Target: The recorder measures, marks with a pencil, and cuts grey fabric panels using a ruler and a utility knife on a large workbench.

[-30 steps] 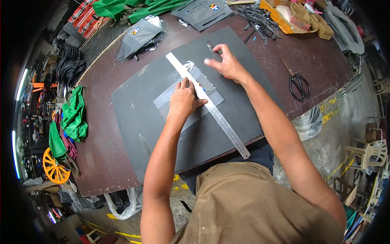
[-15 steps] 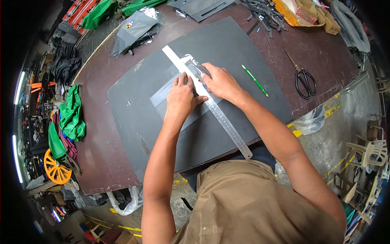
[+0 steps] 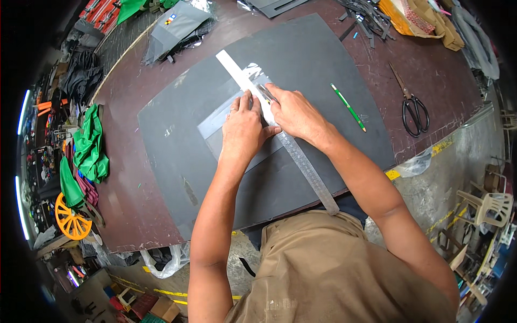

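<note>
A dark brown desk [image 3: 441, 70] carries a big grey sheet [image 3: 177, 145], which gives a flat base under a paler grey piece [image 3: 215, 132]. A long metal ruler [image 3: 301, 161] lies slantwise across both. The left hand [image 3: 243, 126] presses flat on the ruler, pinning it; the right hand [image 3: 293, 113] is curled around a small blade against the ruler's edge. A green pencil [image 3: 348, 107] lies apart.

A long metal ruler [image 3: 301, 161] is laid diagonally across a dark grey sheet [image 3: 177, 156] on the table. A pale grey piece [image 3: 212, 129] lies flat beneath it. A thin cutter [image 3: 267, 94], mostly hidden, is held against the ruler's edge.
</note>
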